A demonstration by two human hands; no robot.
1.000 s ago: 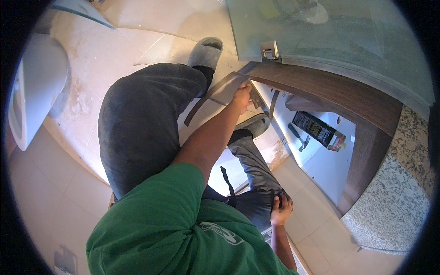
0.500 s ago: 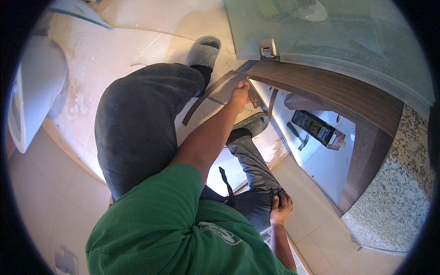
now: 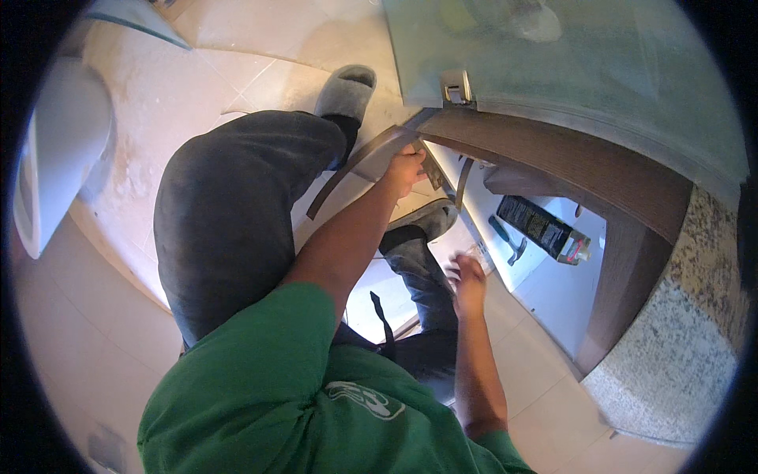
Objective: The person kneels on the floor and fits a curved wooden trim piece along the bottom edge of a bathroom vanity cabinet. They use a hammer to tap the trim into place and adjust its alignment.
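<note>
At the left end of the brown wood-look cabinet [image 3: 545, 154], my left hand [image 3: 406, 171] is closed around a brown piece of edging strip; its fingertips are partly hidden. A long brown edging strip [image 3: 347, 170] curves from that corner toward my bent left knee. Another short strip end [image 3: 463, 182] hangs by the cabinet opening. My right hand [image 3: 467, 278] is in the air above my right shin, fingers loosely apart and slightly blurred, with nothing seen in it.
A hammer [image 3: 509, 239] and a black carton-like container [image 3: 537, 227] lie inside the cabinet. Above it is a greenish glass panel [image 3: 632, 63] with a metal clamp [image 3: 455, 88]. Speckled stone [image 3: 671, 347] borders the right. A white toilet-like fixture [image 3: 67, 150] stands left.
My right hand has left my right knee and moved up and forward, toward the cabinet. My left hand has shifted slightly left and down, still at the strip.
</note>
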